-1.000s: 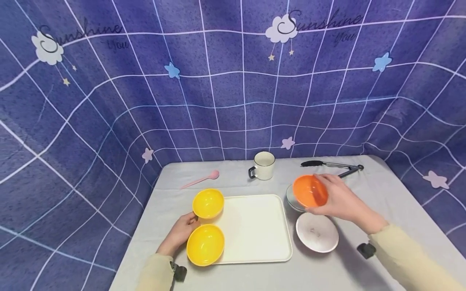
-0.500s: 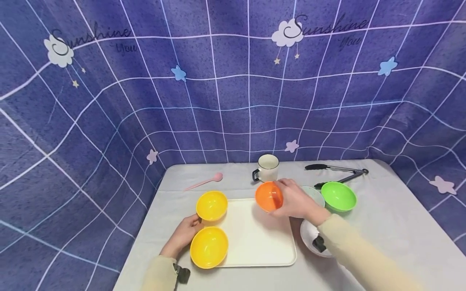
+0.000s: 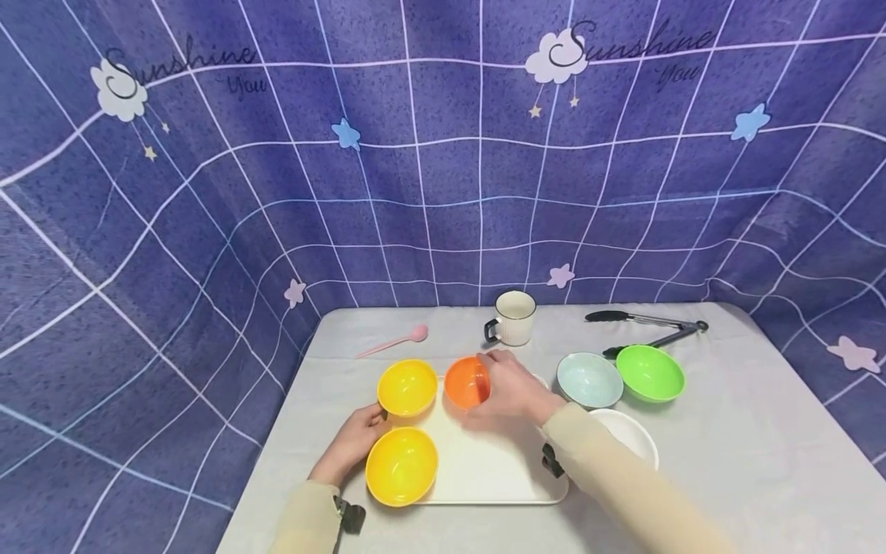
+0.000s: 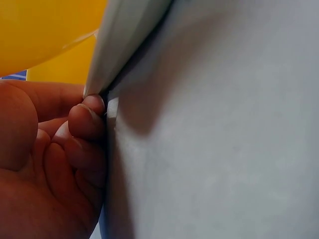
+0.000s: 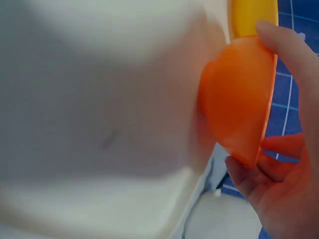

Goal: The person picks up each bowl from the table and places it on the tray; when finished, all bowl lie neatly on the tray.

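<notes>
Here, your right hand (image 3: 512,391) grips the orange bowl (image 3: 462,383); the left wrist view alone reveals how your left hand (image 4: 55,154) pinches the tray (image 4: 124,42), fingers curled.

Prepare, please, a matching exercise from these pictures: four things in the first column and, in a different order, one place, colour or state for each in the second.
Things:
1. orange bowl
2. green bowl
3. mug
4. spoon

Places, colours, states:
A. to the right of the pale blue bowl in the head view
B. pink
C. gripped by the right hand
D. has a black handle

Right pairs: 1-C, 2-A, 3-D, 4-B
</notes>
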The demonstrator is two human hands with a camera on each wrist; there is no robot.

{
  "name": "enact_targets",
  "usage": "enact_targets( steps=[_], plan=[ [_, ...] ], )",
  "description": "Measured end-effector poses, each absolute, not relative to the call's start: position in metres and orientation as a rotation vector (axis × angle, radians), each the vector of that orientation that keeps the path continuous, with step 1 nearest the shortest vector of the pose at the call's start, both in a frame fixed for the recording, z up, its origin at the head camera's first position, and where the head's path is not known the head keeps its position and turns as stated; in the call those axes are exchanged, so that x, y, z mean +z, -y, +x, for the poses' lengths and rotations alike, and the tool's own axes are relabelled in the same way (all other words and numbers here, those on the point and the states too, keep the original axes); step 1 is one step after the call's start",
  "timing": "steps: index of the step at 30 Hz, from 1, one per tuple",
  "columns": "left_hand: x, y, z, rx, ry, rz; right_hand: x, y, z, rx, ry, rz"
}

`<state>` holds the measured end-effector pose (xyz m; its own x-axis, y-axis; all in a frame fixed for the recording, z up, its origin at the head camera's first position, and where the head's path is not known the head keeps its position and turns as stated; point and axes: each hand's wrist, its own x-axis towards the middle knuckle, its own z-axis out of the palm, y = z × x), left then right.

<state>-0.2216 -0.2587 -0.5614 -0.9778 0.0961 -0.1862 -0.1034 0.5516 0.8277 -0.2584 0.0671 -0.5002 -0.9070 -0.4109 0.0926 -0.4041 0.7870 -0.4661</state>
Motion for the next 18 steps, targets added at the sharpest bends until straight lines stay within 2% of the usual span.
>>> enact_targets(
  steps=[8, 18],
  plan=[
    [-0.559, 0.257, -0.222, 1.369, -2.581, 0.011, -0.510, -0.056, -0.259, -0.760, -2.997, -0.640],
    [-0.557, 0.256, -0.221, 1.390, -2.552, 0.010, -0.503, -0.055, -0.260, -0.724, -2.995, -0.701]
  ],
)
